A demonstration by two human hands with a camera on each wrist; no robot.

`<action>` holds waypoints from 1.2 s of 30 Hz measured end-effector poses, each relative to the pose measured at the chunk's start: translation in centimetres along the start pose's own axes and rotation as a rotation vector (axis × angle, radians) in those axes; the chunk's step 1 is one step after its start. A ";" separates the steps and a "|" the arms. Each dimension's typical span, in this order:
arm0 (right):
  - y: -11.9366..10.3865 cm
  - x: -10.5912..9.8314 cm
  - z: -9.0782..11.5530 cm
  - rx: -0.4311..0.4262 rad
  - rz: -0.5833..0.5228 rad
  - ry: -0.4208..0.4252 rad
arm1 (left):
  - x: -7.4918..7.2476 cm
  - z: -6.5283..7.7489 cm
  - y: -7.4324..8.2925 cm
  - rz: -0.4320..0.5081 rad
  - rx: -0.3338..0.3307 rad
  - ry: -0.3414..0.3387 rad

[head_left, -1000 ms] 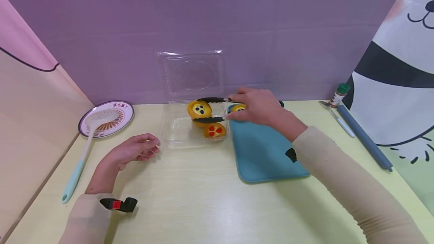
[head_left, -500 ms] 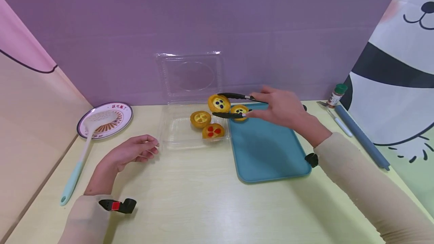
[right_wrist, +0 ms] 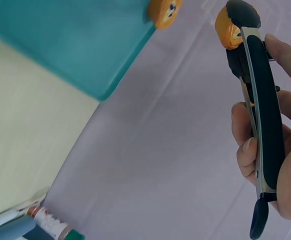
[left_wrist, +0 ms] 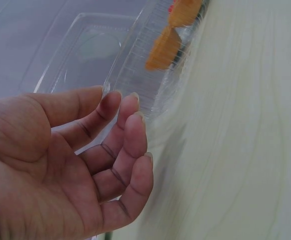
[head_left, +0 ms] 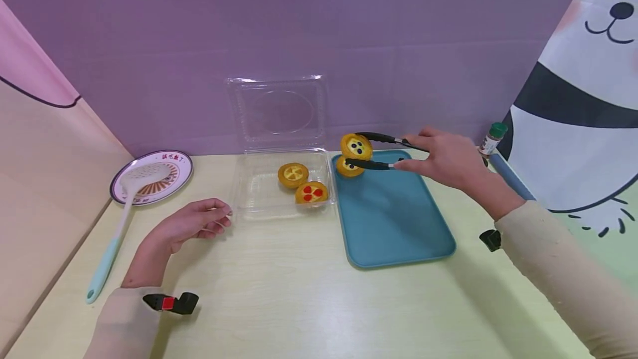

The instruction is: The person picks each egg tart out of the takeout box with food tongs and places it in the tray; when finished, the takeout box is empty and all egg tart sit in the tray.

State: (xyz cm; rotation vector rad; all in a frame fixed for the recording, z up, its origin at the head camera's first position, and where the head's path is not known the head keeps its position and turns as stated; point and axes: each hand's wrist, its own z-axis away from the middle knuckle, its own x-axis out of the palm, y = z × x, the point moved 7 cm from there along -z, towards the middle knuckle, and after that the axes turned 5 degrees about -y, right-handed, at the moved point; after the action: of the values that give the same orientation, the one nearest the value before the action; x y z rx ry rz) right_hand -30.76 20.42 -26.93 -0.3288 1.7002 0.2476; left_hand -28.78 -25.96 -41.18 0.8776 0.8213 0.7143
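Note:
My right hand [head_left: 451,160] grips black-tipped food tongs [head_left: 371,164]. Between the tong tips is a golden tart with dark blue dots [head_left: 356,145], raised over the far left corner of a teal tray [head_left: 399,220]. A similar dotted tart [head_left: 347,169] lies on the tray just below, partly covered by the tongs. At the left, my left hand [head_left: 191,223] pinches the near-left rim of an open clear plastic box [head_left: 259,195] between thumb and forefinger, its other fingers loosely bent. Inside the box lie a plain-patterned tart [head_left: 293,174] and a pastry with red pieces [head_left: 312,193].
A patterned plate [head_left: 176,181] at the back left bears the head of a white skimmer [head_left: 129,198] with a mint handle. Back right stands a green-capped jar [head_left: 492,138] beside a grey-blue bar [head_left: 513,179]. A purple backdrop [head_left: 423,43] rises behind the table.
The tongs have carried the dotted tart up out of the box and right, over the tray. It had been on top of the plain-patterned tart. My left hand stays at the box.

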 end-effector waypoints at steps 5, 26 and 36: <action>1.4 0.2 0.2 0.018 0.011 -0.002 | -0.1 0.1 -0.1 -0.001 -0.004 0.003; 4.8 3.1 -0.7 0.116 0.070 -0.170 | -0.1 0.1 -0.2 -0.003 -0.006 -0.002; 5.4 3.7 -0.9 0.139 0.090 -0.221 | -0.1 0.0 0.0 -0.008 -0.006 -0.005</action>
State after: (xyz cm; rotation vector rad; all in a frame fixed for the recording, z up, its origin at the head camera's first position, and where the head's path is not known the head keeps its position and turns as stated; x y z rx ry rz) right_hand -34.02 24.92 -30.61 -0.1169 1.5059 0.2223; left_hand -28.83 -26.02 -41.16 0.8704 0.8178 0.7073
